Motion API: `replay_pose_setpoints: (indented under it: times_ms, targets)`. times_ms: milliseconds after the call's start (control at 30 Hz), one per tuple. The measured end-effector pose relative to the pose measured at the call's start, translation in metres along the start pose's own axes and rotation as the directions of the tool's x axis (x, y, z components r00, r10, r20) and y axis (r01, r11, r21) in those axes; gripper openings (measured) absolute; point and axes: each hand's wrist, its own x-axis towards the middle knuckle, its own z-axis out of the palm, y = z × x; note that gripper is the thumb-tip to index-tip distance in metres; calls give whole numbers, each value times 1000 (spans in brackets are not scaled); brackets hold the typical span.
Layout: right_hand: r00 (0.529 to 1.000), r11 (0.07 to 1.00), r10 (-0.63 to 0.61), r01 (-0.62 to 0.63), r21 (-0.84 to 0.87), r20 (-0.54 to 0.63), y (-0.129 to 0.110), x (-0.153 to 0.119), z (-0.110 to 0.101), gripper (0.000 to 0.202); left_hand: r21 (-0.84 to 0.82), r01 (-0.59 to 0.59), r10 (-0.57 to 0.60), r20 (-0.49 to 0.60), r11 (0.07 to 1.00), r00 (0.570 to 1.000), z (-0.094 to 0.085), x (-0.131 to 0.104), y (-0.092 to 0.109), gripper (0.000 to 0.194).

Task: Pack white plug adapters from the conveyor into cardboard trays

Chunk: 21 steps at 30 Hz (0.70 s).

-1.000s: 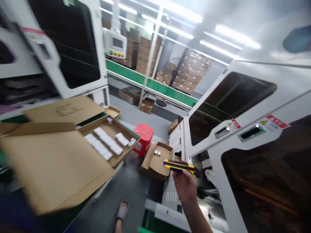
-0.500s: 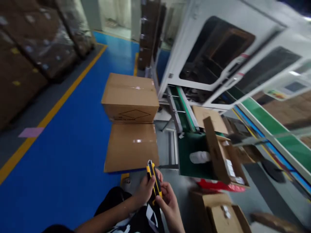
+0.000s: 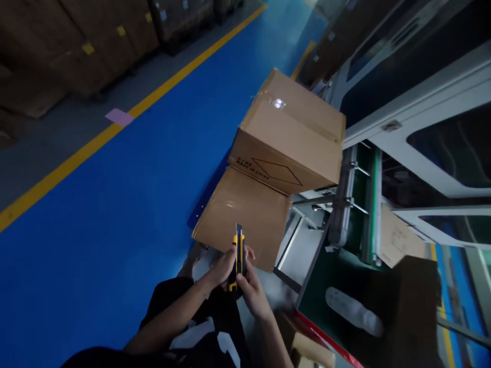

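Observation:
Both of my hands hold a yellow and black box cutter (image 3: 240, 254) in front of my body. Its blade points away from me and sticks out of the handle. My left hand (image 3: 224, 267) is closed round the left side of the handle. On the right side, my right hand (image 3: 251, 290) grips the lower part, its thumb on the handle. Just beyond the blade lies a lower carton (image 3: 253, 214), with a taped upper carton (image 3: 295, 117) standing higher behind it. The upper one bears a printed diamond and lettering.
To the right, a green conveyor table (image 3: 318, 286) carries a white bottle (image 3: 353, 311) beside a brown cardboard flap (image 3: 412, 306). A white machine (image 3: 422, 117) stands behind it. Stacked cartons (image 3: 95, 46) line the far left beyond a yellow floor line (image 3: 161, 89).
My view has swung to the right and tilted, so the cartons and conveyor sit differently in it. More of the box cutter's blade shows now. Both hands still hold the cutter.

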Motion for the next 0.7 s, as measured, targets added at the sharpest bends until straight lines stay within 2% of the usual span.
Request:
replay_pose_setpoints:
  times_ms: [67,133,200,233,300,333,367,467,533,600,700]
  targets:
    - [999,999,31,-30,-21,42,8,13,-7,49,31,17,-17,4,999,1000,-13,9,-15,68]
    - [1000,993,15,-17,-119,-23,16,31,-21,39,130,-21,25,-33,991,999,-34,17,-32,65]
    - [992,945,-64,26,-326,-105,18,59,-39,33,309,-61,131,-212,949,968,-62,24,-50,58]
    - [986,886,-114,46,-461,-120,16,76,-48,34,423,-53,207,-327,905,922,-77,29,-59,53]
    - [978,677,-191,66,-733,-89,10,116,-66,42,625,26,369,-494,780,787,-107,39,-76,44]
    - [977,535,-208,71,-842,-49,6,137,-73,47,699,79,431,-522,711,736,-120,45,-84,40]
    - [977,380,-215,84,-921,0,2,158,-78,49,755,136,470,-526,641,708,-130,51,-91,38]
    - [967,-69,-157,193,-979,202,-6,210,-87,49,849,287,496,-500,444,710,-143,69,-110,42]
    - [952,-290,-56,274,-917,301,-9,230,-88,53,867,356,495,-493,349,715,-141,76,-119,47]
    - [942,-434,30,313,-845,334,-11,240,-88,57,873,380,508,-488,306,710,-138,78,-123,47]
    - [937,-562,83,326,-760,340,-14,246,-88,60,877,381,531,-481,294,698,-137,78,-126,47]
